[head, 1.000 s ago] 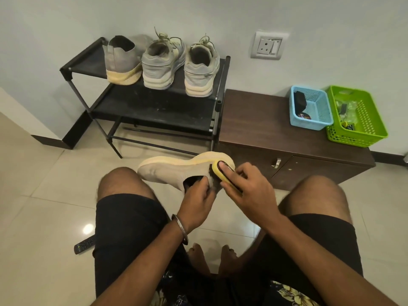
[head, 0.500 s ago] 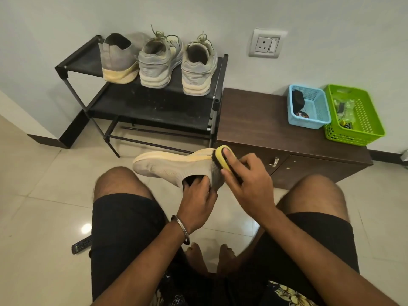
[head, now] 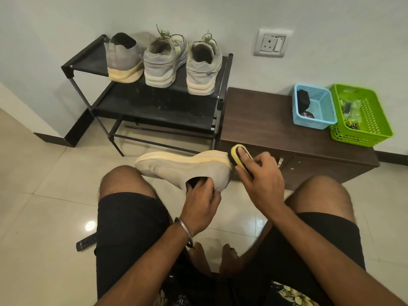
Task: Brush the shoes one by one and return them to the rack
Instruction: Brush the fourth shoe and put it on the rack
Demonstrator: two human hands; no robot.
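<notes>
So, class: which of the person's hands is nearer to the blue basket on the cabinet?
Right. The right hand, gripping the brush, sits below and left of the blue basket. The left hand, holding the shoe, is farther left and lower.

A pale grey-white painted wall point(head: 220, 16) rises behind glossy cream floor tiles point(head: 39, 195), which catch a bright spot of ceiling light at the lower left. A dark skirting board point(head: 51, 138) runs along the wall's foot. A white wall socket plate with a switch point(head: 272, 42) sits above a low dark-brown wooden cabinet point(head: 260, 120), whose back edge meets the wall
</notes>
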